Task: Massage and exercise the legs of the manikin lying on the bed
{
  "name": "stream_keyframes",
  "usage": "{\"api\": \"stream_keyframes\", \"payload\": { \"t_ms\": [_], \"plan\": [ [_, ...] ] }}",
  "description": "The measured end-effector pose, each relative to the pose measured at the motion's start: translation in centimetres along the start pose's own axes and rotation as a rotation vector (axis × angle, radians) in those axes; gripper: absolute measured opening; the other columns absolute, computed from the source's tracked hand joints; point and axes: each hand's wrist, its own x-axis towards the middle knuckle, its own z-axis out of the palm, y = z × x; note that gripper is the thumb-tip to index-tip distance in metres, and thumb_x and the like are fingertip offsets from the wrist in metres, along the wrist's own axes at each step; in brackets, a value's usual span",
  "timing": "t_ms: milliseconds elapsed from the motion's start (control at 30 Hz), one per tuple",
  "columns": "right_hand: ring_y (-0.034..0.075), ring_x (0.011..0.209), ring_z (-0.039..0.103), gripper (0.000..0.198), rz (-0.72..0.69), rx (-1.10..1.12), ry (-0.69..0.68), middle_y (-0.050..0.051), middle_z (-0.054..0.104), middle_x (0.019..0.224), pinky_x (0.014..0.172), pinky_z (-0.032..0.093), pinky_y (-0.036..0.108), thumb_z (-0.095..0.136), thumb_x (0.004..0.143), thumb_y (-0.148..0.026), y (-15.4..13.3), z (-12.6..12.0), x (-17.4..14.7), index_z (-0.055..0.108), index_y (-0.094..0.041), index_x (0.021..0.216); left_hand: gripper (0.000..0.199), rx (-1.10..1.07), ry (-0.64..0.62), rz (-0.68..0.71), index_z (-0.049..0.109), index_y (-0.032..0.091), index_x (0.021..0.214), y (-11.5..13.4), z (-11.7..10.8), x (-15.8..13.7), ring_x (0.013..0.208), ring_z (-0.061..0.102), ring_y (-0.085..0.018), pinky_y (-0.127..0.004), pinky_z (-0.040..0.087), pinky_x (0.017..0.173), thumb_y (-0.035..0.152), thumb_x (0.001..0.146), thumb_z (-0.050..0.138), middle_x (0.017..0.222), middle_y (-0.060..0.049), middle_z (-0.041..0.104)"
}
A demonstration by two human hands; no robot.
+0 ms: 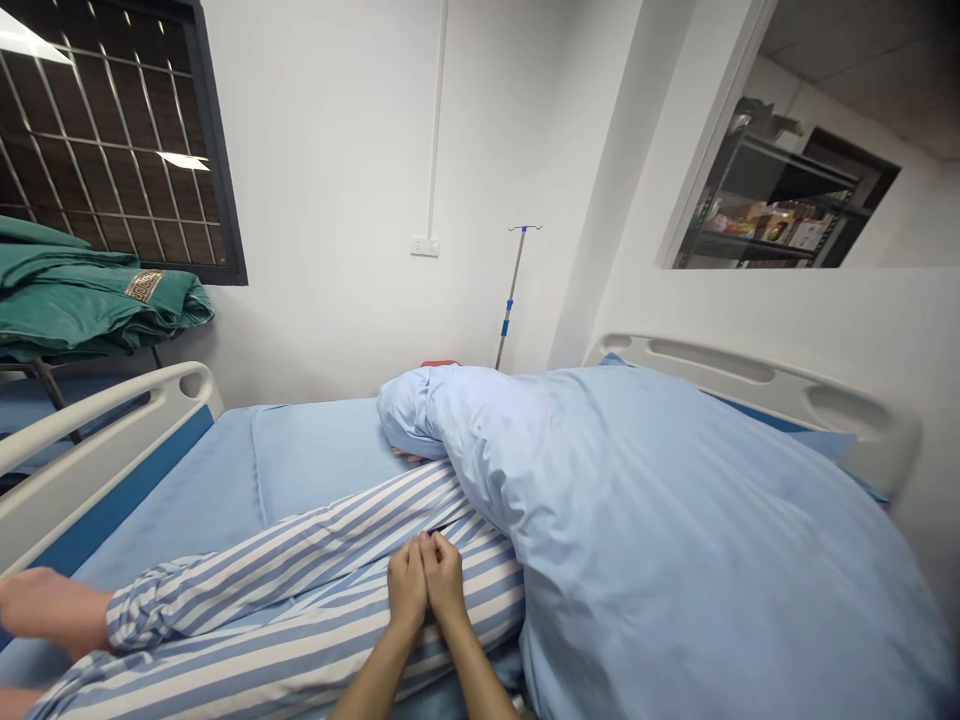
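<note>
My left hand [407, 588] and my right hand [445, 580] lie side by side, palms down and touching each other, on the blue-and-white striped trousers [315, 570] of a person lying on the bed. My fingertips reach the edge of a light blue duvet [660, 540] that covers the person's upper body. Neither hand holds anything. The person's bare foot [45, 606] sticks out of the trouser leg at the far left. A small part of their hand [409, 457] shows under the duvet's rolled end.
The bed has a blue sheet [300, 460] and white side rails, one at the left [90, 420] and one at the right [780, 385]. An IV pole [511, 295] stands by the wall. Folded green cloth [90, 295] lies under a barred window. Shelves [780, 205] show through an opening.
</note>
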Motion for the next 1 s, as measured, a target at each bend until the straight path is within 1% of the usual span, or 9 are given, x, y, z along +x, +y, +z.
{"api": "stream_keyframes", "payload": {
  "t_ms": [100, 167, 333, 467, 633, 767, 833, 900, 1000],
  "plan": [
    [0.009, 0.050, 0.034, 0.034, -0.005, -0.027, -0.002, -0.005, 0.037, 0.049, 0.048, 0.028, 0.020, 0.043, 0.080, -0.039, 0.4, 0.2, -0.2, 0.036, -0.019, 0.054, 0.042, 0.067, 0.012, 0.050, 0.056, 0.018, 0.066, -1.2, 0.0, -0.1, 0.062, 0.054, -0.015, -0.026, 0.038, 0.062, 0.046, 0.084, 0.030, 0.064, -0.005, 0.062],
    [0.009, 0.049, 0.034, 0.033, -0.009, -0.033, 0.010, -0.005, 0.038, 0.049, 0.048, 0.028, 0.021, 0.043, 0.080, -0.037, 0.5, 0.2, -0.3, 0.037, -0.019, 0.054, 0.041, 0.125, 0.022, 0.077, 0.055, 0.018, 0.065, -1.6, -0.1, -0.1, 0.060, 0.053, -0.015, -0.026, 0.037, 0.061, 0.044, 0.084, 0.029, 0.062, -0.004, 0.061],
    [0.009, 0.049, 0.035, 0.034, -0.029, -0.081, 0.014, -0.004, 0.041, 0.047, 0.048, 0.027, 0.021, 0.041, 0.081, -0.037, 0.6, 0.4, -0.3, 0.038, -0.019, 0.053, 0.039, 0.196, 0.041, 0.081, 0.052, 0.019, 0.061, -1.5, -0.1, 0.0, 0.058, 0.052, -0.013, -0.025, 0.037, 0.059, 0.039, 0.085, 0.029, 0.060, -0.004, 0.059],
    [0.010, 0.048, 0.038, 0.034, -0.061, -0.184, -0.058, -0.002, 0.047, 0.049, 0.049, 0.025, 0.023, 0.037, 0.082, -0.033, 0.2, 0.3, 0.1, 0.042, -0.018, 0.052, 0.039, 0.206, 0.021, 0.061, 0.054, 0.018, 0.063, -1.3, -0.5, 0.1, 0.061, 0.053, -0.013, -0.025, 0.038, 0.062, 0.037, 0.086, 0.028, 0.062, -0.004, 0.059],
    [0.010, 0.047, 0.038, 0.032, -0.160, -0.364, -0.152, 0.000, 0.052, 0.049, 0.050, 0.019, 0.025, 0.040, 0.081, -0.027, -1.3, -1.1, 1.2, 0.047, -0.018, 0.051, 0.034, 0.232, -0.030, 0.080, 0.056, 0.018, 0.068, -1.4, -0.6, 0.1, 0.066, 0.054, -0.015, -0.026, 0.036, 0.064, 0.031, 0.084, 0.029, 0.069, -0.006, 0.063],
    [0.010, 0.047, 0.038, 0.033, -0.199, -0.412, -0.190, 0.000, 0.052, 0.049, 0.051, 0.018, 0.026, 0.038, 0.082, -0.028, -1.4, -2.0, 1.2, 0.048, -0.018, 0.053, 0.035, 0.284, -0.045, 0.067, 0.056, 0.019, 0.068, -1.5, -0.5, 0.0, 0.067, 0.054, -0.015, -0.026, 0.034, 0.065, 0.031, 0.085, 0.028, 0.072, -0.006, 0.064],
    [0.011, 0.048, 0.041, 0.034, -0.188, -0.427, -0.167, 0.000, 0.053, 0.051, 0.051, 0.020, 0.025, 0.035, 0.085, -0.029, -0.9, -2.0, 0.8, 0.049, -0.019, 0.056, 0.037, 0.304, -0.028, 0.075, 0.056, 0.019, 0.067, -1.4, -0.4, -0.1, 0.066, 0.054, -0.016, -0.026, 0.034, 0.064, 0.035, 0.085, 0.028, 0.070, -0.006, 0.064],
    [0.011, 0.049, 0.042, 0.034, -0.177, -0.458, -0.112, 0.001, 0.053, 0.051, 0.052, 0.021, 0.025, 0.033, 0.086, -0.030, -0.3, -2.0, 0.3, 0.049, -0.019, 0.058, 0.039, 0.316, -0.015, 0.092, 0.055, 0.020, 0.066, -1.4, -0.3, -0.1, 0.064, 0.054, -0.016, -0.026, 0.034, 0.062, 0.038, 0.086, 0.027, 0.066, -0.006, 0.063],
    [0.011, 0.048, 0.043, 0.034, -0.169, -0.477, -0.073, 0.001, 0.053, 0.051, 0.052, 0.022, 0.025, 0.033, 0.086, -0.030, -0.1, -2.0, -0.1, 0.051, -0.019, 0.060, 0.039, 0.343, -0.015, 0.096, 0.055, 0.020, 0.065, -1.4, -0.1, -0.2, 0.062, 0.054, -0.015, -0.025, 0.034, 0.061, 0.038, 0.085, 0.028, 0.065, -0.006, 0.062]
  ]
}}
